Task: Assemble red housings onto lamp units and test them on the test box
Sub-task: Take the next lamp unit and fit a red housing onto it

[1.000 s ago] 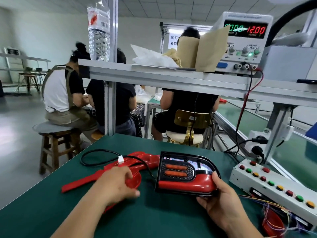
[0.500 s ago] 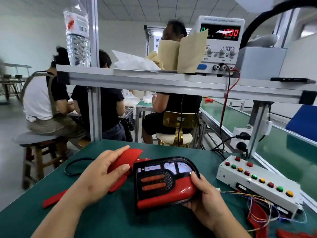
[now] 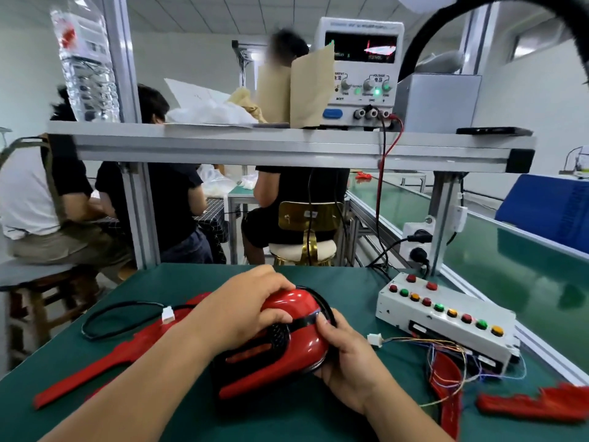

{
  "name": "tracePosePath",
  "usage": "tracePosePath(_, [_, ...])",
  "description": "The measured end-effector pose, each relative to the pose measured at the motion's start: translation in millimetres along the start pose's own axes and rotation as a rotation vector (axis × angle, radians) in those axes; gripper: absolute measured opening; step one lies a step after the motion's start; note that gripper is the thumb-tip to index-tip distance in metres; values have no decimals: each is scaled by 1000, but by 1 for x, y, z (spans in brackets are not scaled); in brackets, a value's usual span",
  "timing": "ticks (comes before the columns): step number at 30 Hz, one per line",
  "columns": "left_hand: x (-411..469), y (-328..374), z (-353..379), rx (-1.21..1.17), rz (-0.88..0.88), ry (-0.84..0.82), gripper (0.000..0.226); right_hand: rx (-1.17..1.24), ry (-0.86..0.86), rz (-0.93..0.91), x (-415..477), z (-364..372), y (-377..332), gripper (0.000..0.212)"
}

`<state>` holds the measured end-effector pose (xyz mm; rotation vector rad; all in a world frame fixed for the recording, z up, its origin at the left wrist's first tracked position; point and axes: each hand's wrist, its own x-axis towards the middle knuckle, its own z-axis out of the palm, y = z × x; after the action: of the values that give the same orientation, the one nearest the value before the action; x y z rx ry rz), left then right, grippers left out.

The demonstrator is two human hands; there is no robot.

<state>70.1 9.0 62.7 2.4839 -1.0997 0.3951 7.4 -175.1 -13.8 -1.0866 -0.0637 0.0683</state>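
Now L grip [image 3: 245,311] clasps red housing [image 3: 296,301] atop lamp unit [image 3: 255,354], R grip [image 3: 347,365] holds unit

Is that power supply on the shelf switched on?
On: its display glows and a green light shines below it.

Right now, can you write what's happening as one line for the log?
step: fit housing | left hand: holds housing on lamp | right hand: grips lamp | test box: not connected
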Motion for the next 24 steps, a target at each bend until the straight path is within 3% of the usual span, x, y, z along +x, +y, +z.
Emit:
tracePosePath(9, [0,-1,8,-7,38,43,46,47,-36,27,0,-5,-1,65])
tracePosePath(16, [3,3,8,64,138,70,51,48,-66,17,-4,-1,-4,54])
tracePosePath(24, [-3,-4,10,78,78,52,54,34,-62,28,-4,-3,-3,55])
